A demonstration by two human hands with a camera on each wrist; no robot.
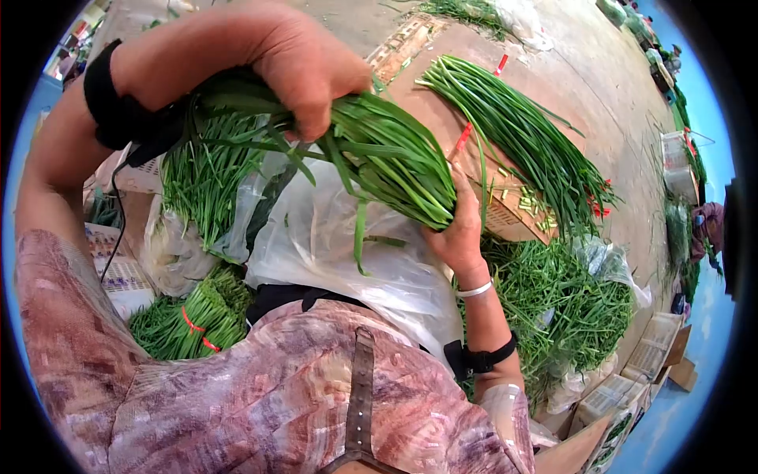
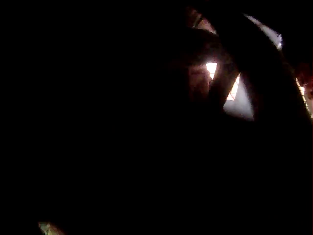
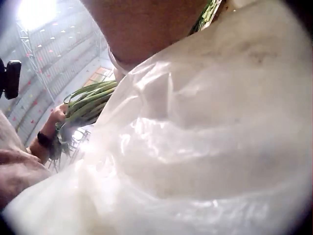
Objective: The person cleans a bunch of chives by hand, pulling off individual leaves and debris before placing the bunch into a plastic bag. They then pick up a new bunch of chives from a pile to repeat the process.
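A bunch of long flat green leaves (image 1: 395,154) is held in the air across the lap. My left hand (image 1: 304,71) grips its leafy part from above, thumb pointing down over the leaves. At the paler stem end, my right hand (image 1: 462,225) holds the bunch from the side, its fingers partly hidden. The right wrist view shows the leaves (image 3: 90,104) with the left hand (image 3: 58,115) on them, beyond the plastic sheet (image 3: 195,127). Nearly all of the left wrist view is dark. A few loose leaves hang below the bunch.
Long green stalks (image 1: 513,130) lie on a board at the right, by red ties (image 1: 463,138) and cut pieces. A leafy heap (image 1: 568,300) stands beside the right forearm. Tied bundles (image 1: 201,316) sit at lower left, near a white crate (image 1: 118,272). Clear plastic (image 1: 316,229) covers the lap.
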